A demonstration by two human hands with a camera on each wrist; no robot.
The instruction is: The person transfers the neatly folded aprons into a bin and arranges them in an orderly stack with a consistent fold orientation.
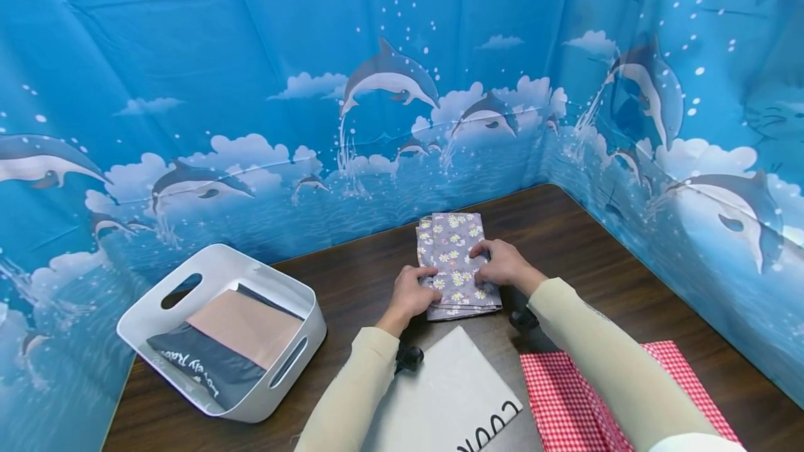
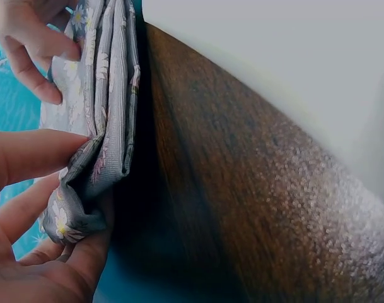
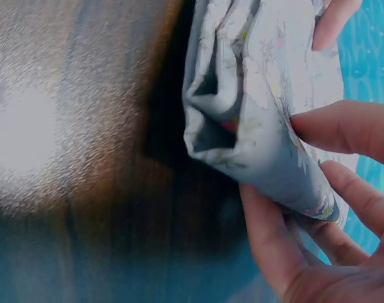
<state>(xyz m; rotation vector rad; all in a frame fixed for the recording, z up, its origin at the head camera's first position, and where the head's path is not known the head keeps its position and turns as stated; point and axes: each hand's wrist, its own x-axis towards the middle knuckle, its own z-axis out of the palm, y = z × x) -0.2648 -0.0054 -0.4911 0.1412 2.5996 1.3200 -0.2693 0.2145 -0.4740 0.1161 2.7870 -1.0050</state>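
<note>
Holding tan and dark folded cloths, a white plastic handled bin (image 1: 284, 302) sits left of both hands. Left hand (image 1: 411, 294) and right hand (image 1: 502, 265) pinch the folded grey daisy-print cloth (image 1: 453, 246) on the table, seemingly long axis pointing away.

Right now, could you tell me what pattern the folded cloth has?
Grey folded cloth with white daisies, clearest in the head view.
</note>
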